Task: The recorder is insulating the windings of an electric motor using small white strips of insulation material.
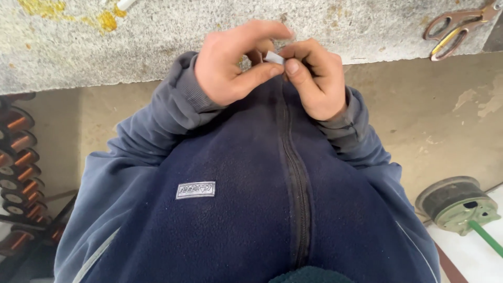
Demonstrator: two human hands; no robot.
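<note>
Filling the near view, a navy fleece jacket point(236, 209) is lying under both hands, the left hand point(233, 65) and right hand point(314, 78) each keeping a closed fingertip grip on one small white strip point(273, 57), steadying it at twelve o'clock over the grey stone surface point(157, 36), with scissors point(456, 29) at two o'clock.

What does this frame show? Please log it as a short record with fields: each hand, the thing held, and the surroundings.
left hand: pinches a small white piece together with the other hand
right hand: fingers on the same piece
held thing: small white piece, kind unclear
clothing: dark blue fleece jacket, zipped
surface: grey stone slab
on slab: scissors
left side: copper wire spools
right side: round green part
</note>
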